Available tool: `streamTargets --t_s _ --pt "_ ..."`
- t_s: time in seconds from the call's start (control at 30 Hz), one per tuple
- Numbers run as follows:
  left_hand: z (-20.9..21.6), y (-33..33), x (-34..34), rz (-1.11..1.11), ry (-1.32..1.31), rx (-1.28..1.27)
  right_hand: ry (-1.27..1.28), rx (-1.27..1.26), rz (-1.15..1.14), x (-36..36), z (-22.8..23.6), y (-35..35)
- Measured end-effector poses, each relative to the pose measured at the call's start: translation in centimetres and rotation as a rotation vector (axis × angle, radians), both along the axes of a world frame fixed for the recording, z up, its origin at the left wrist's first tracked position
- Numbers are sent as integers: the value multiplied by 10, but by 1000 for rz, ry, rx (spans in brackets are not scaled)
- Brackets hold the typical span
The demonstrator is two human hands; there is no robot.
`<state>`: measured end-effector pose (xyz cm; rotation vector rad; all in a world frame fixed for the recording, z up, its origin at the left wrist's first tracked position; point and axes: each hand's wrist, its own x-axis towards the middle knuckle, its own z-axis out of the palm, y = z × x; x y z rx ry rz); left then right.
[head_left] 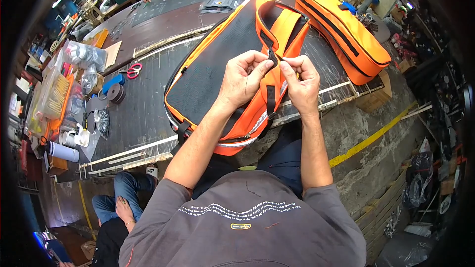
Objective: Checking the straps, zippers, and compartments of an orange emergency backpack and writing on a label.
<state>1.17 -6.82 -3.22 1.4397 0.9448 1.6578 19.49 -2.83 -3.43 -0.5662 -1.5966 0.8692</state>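
Observation:
A large orange and black backpack [208, 69] lies tilted on the near edge of the table in front of me. My left hand [241, 78] is closed, thumb and fingers pinching a black webbing strap [271, 58] where it joins the orange shoulder strap [262, 17]. Close beside it my right hand [302, 83] is also closed, its thumb and forefinger pinched at the other side of the same black strap. The small fitting between the fingertips is partly hidden. Below the hands run a black side strap [270, 100] and a silvery reflective strip.
A long orange bag [341, 32] lies at the right end of the dark table [133, 128]. Red-handled scissors [133, 71], a tape roll [116, 93], a white bottle [63, 152] and plastic bins [54, 94] are at left. One person works across the table; another sits at lower left.

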Motion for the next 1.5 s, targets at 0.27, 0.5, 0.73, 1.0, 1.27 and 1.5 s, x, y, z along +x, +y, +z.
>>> streamTargets --t_s 0.27,0.5,0.73,1.0,1.27,1.5 --pt "2 -3 -2 22 42 -4 -49 -8 1 0 -1 -3" --pt "5 -8 -1 59 75 -10 -5 -59 26 -1 -1 -3" --pt "3 -8 -1 92 101 20 -51 -2 -4 -4 -2 -4" --pt "4 -2 -18 114 249 72 -143 -59 18 8 7 3" --pt "13 2 -39 -6 323 16 -224 61 165 6 18 32" --pt "8 1 -43 -64 287 -63 -261 33 295 1 20 46"
